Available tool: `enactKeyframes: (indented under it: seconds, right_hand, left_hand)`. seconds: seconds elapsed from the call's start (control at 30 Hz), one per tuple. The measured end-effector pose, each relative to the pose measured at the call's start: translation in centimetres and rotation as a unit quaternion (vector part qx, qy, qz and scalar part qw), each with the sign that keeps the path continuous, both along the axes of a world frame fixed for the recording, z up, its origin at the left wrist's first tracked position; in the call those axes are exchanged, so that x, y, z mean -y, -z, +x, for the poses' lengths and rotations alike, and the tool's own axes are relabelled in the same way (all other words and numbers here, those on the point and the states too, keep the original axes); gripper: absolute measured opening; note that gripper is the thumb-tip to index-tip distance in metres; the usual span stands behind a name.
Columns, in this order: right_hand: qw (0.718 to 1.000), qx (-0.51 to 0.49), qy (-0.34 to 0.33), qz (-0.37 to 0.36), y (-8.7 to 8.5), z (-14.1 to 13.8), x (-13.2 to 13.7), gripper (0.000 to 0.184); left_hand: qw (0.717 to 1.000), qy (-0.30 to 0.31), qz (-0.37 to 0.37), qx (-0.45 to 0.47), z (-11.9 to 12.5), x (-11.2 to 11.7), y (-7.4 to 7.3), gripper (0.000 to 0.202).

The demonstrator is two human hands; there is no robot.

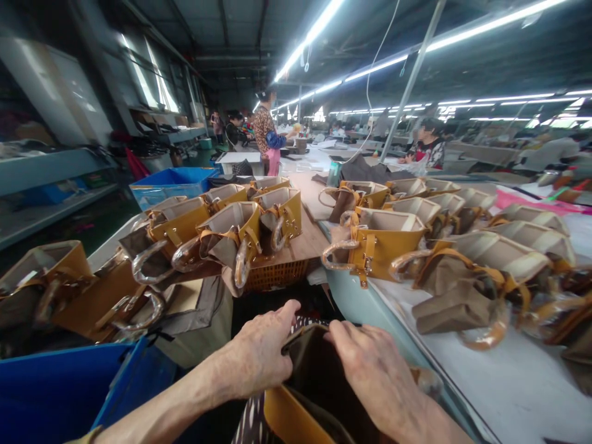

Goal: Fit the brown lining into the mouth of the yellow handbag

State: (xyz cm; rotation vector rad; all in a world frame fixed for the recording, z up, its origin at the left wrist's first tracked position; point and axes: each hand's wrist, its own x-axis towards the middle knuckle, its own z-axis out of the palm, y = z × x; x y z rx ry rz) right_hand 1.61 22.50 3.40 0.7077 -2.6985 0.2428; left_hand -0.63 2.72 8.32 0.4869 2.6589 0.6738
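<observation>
Far left I've got a blue plastic bin point(60, 388), hard-edged and glossy, sitting low beside me. Above it runs a row of mustard-yellow handbags point(203, 234), boxy, smooth leather-like panels with pale lining and curved handles wrapped in clear film; they rest on a wooden board over an orange mesh basket point(277, 274).

Now centre, close in: my left hand point(261, 357) is curled over the rim of the handbag in my lap point(314, 388), fingers closed onto the dark brown lining at the mouth, thumb side hidden behind the edge. The bag sits right under me, bottom centre of view, its mustard wall showing below, a dark spotted fabric just beside it. My right hand point(374, 376) lies flat over the opposite side of the opening, fingertips pressing the lining; I can't tell whether it pinches anything underneath.

Right of that, a pale worktable point(509, 382), smooth and matte, carries more mustard handbags point(383, 243) in a long row, flaps folded out, metal clasps glinting. Far back, people stand at benches under strip lights.
</observation>
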Motion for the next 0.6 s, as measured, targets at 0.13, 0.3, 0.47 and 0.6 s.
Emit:
enactKeyframes:
  seconds: [0.13, 0.3, 0.47, 0.6]
  right_hand:
    - [0.994, -0.032, 0.020, 0.100, -2.1, -0.2, 0.1, 0.027]
    - [0.988, -0.054, 0.034, 0.139, -2.8, -0.8, 1.0, 0.033]
    - [0.989, -0.057, 0.047, 0.126, -0.7, 0.4, -0.4, 0.016]
    - [0.994, -0.021, 0.057, 0.090, 0.3, 1.5, -1.7, 0.011]
  left_hand:
    - [0.997, 0.042, -0.062, -0.020, -3.4, -0.2, 0.1, 0.041]
    - [0.991, 0.016, -0.104, -0.082, -6.3, -2.9, -0.6, 0.024]
    - [0.994, 0.061, -0.050, -0.070, -4.1, -3.0, 0.4, 0.034]
    - [0.981, 0.128, 0.140, 0.047, -2.8, -1.5, 2.5, 0.051]
